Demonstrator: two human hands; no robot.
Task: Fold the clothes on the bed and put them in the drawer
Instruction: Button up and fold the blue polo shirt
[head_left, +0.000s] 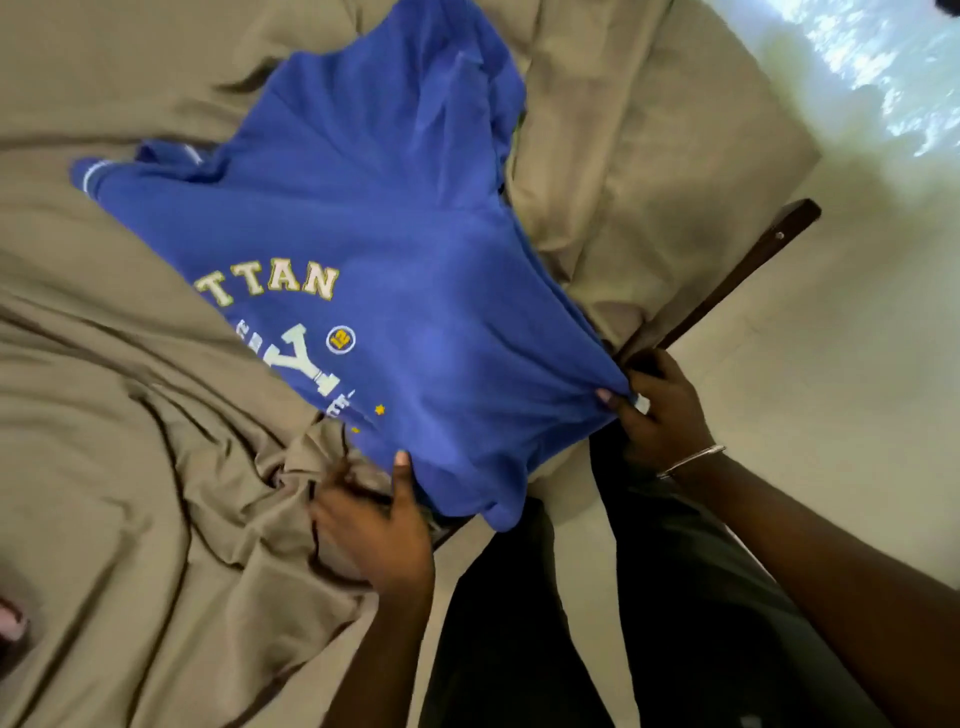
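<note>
A blue sweatshirt (374, 218) with cream and yellow lettering lies spread across the tan bed sheet (114, 415). One white-striped cuff shows at the far left. My right hand (662, 410) pinches the near right corner of the sweatshirt at the bed's edge. My left hand (379, 525) grips the near edge of the garment, thumb on top and fingers tucked under the fabric. The sweatshirt's near edge is lifted a little off the sheet between my two hands.
The sheet is rumpled, with deep folds at the lower left. A dark wooden bed rail (737, 275) runs along the right edge of the bed. Pale floor (841, 338) lies to the right. A pinkish item (10, 623) peeks in at the left edge.
</note>
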